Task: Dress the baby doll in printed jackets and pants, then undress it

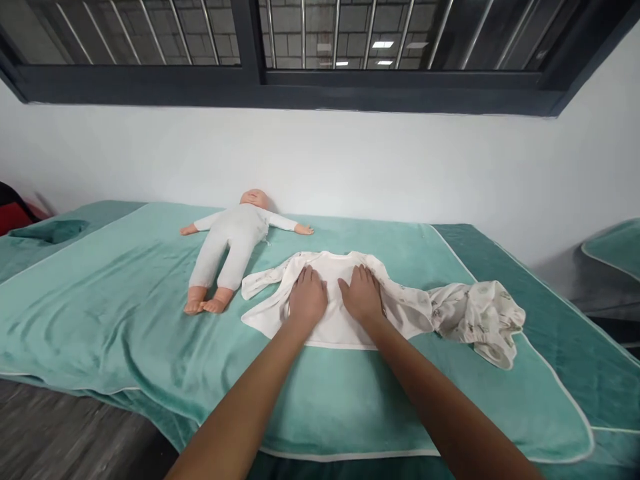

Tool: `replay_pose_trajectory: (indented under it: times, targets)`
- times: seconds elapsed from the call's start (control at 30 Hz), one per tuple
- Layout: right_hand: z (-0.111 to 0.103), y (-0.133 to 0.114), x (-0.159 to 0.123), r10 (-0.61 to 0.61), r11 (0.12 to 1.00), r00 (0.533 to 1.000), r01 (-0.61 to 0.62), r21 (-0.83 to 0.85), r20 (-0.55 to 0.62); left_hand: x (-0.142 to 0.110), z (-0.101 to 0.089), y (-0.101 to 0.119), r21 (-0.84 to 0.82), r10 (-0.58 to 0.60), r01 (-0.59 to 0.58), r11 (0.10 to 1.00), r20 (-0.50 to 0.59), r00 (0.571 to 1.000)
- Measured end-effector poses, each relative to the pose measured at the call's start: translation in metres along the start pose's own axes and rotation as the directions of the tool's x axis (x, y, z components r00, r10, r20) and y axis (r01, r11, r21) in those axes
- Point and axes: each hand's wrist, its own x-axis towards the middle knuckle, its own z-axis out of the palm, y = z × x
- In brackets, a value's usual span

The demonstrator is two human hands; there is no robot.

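A white baby shirt [334, 327] lies spread on the green cover, its inside facing up and one sleeve stretched out to the left. On its left half rests my left hand [309, 295], fingers laid flat on the cloth near the collar. My right hand [361, 293] lies on the right half in the same way, fingers extended and thumb pointing inward. Neither hand is closed on the fabric. Touching the shirt's right side is a crumpled printed baby garment [477, 317]. Up and to the left, a baby doll [235, 237] in white lies on its back, arms spread.
The green velvety cover [125, 287] is wrinkled at the left and spreads over a darker green surface [565, 347]. Behind it rises a white wall [310, 160] below a barred window [330, 40]. A red and black object [14, 213] stands at far left.
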Motion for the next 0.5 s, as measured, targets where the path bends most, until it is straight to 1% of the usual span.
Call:
replay_pose_trajectory:
  times: [0.07,0.1,0.13,0.23,0.27,0.3,0.33,0.43,0.47,0.5]
  targets:
    - [-0.003,0.006,0.011,0.061,0.998,0.998,-0.061,-0.030,0.004,0.014,-0.002,-0.005,0.047,-0.076,0.075,0.996,0.013,0.997]
    - [-0.006,0.009,0.016,0.072,0.996,0.997,-0.073,-0.046,-0.012,0.020,-0.004,-0.006,0.065,-0.107,0.107,0.992,0.009,0.994]
    - [-0.008,0.010,0.018,0.061,0.996,0.997,-0.064,-0.065,-0.043,0.025,-0.006,-0.006,0.083,-0.135,0.135,0.987,-0.005,0.991]
    - [-0.010,0.012,0.022,-0.059,0.991,0.983,0.037,-0.129,-0.173,0.031,-0.008,0.000,0.121,-0.220,0.229,0.966,-0.080,0.972]
    - [-0.009,0.012,0.023,-0.076,0.990,0.977,0.050,-0.132,-0.198,0.032,-0.008,0.003,0.125,-0.242,0.253,0.959,-0.099,0.965]
    - [-0.008,0.011,0.025,-0.063,0.992,0.976,0.038,-0.120,-0.207,0.033,-0.007,0.006,0.126,-0.254,0.267,0.955,-0.109,0.961]
    - [-0.007,0.010,0.027,-0.023,0.996,0.979,0.004,-0.095,-0.204,0.034,-0.006,0.009,0.126,-0.260,0.273,0.954,-0.111,0.959]
    - [-0.003,0.004,0.042,0.129,0.991,0.975,-0.135,-0.024,-0.181,0.043,-0.002,0.013,0.126,-0.254,0.265,0.956,-0.099,0.962]
    - [-0.003,0.002,0.048,0.145,0.988,0.970,-0.152,-0.024,-0.195,0.047,0.000,0.012,0.127,-0.255,0.266,0.955,-0.094,0.962]
    - [-0.002,0.002,0.054,0.136,0.988,0.966,-0.147,-0.035,-0.218,0.052,0.001,0.011,0.128,-0.260,0.270,0.954,-0.089,0.962]
